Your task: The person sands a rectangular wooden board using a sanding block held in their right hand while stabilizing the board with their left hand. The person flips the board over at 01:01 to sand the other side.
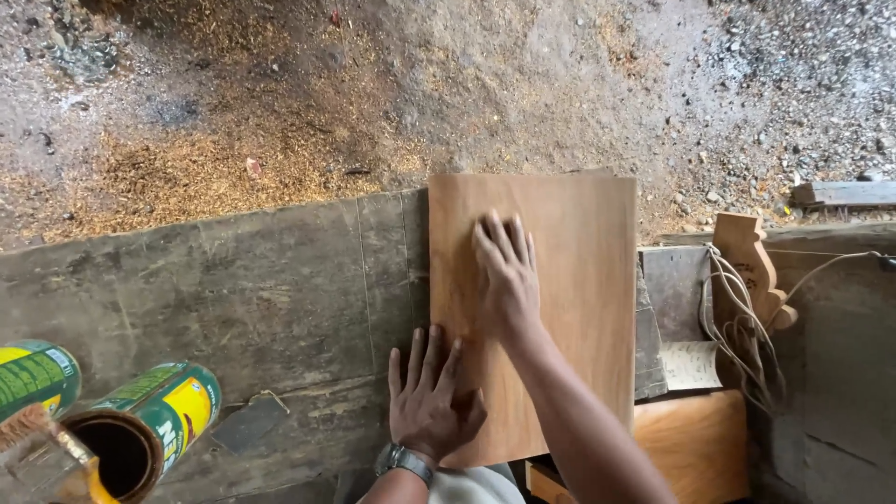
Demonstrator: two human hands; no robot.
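A flat rectangular wooden board [579, 280] lies on a worn grey workbench [233, 289], its far end reaching past the bench edge. My right hand [507, 273] rests flat on the board's middle, fingers spread and pointing away from me. My left hand [427, 397], with a watch on its wrist, lies palm down at the board's near left edge, partly on the board and partly on the bench. Neither hand grips anything.
Two green-and-yellow tins lie at the near left, one [149, 425] open-mouthed, the other [35, 373] beside it, with a brush [37, 457] in front. A carved wooden piece [751, 266] and cord [742, 341] lie at the right. Sawdust covers the ground [280, 112] beyond.
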